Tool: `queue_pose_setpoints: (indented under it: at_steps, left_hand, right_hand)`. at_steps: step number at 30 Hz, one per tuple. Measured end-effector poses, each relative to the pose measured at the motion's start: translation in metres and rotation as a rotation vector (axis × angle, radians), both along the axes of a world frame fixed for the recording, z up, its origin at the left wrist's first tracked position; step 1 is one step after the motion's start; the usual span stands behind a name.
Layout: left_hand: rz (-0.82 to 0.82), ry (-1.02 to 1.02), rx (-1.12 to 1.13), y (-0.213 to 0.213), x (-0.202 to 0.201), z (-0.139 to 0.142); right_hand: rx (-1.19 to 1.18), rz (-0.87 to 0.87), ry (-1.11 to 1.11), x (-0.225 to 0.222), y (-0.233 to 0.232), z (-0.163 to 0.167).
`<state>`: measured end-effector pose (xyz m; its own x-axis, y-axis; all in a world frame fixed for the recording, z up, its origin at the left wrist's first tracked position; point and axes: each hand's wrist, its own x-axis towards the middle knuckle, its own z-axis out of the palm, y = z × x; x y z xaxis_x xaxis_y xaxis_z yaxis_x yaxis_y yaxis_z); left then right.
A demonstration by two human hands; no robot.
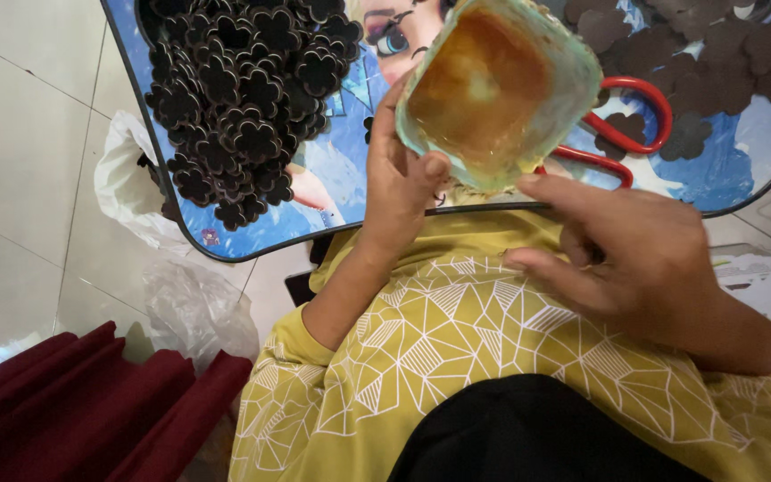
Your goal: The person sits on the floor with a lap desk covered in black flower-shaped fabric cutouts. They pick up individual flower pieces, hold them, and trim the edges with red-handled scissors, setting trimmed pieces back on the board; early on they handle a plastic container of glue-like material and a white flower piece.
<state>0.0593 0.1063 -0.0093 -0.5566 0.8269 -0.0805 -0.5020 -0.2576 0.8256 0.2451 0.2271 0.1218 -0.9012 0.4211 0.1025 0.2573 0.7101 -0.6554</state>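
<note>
My left hand [403,178] grips a pale green square plastic container [497,89] by its near-left edge, tilted toward the camera; its inside is smeared with brown glue-like residue. My right hand [635,259] hovers just below and right of the container, fingers loosely curled and pointing left, index fingertip near the container's lower rim, nothing in it. Both hands are above my lap, which is covered by a yellow patterned garment [457,348].
A small blue cartoon-printed table [341,192] stands in front, with a big heap of dark brown flower-shaped cutouts [243,98] on the left, more cutouts [707,62] at right and red-handled scissors [626,134]. Plastic bags [189,303] and a red cushion [82,411] lie left.
</note>
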Motion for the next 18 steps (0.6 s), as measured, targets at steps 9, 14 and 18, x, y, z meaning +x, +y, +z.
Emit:
queue_pose_setpoints:
  at_steps: [9,14,18]
  left_hand:
    - [-0.071,0.04,0.0,-0.001,0.004,0.0]
    - [-0.229,-0.04,-0.041,-0.008,0.006,0.016]
    - [-0.258,0.171,-0.114,-0.009,0.006,0.023]
  right_hand:
    - [0.5,-0.007,0.047,-0.009,0.011,0.025]
    - [0.595,0.206,-0.106,-0.031,0.017,0.025]
    - [0.649,0.253,-0.231,-0.042,0.016,0.017]
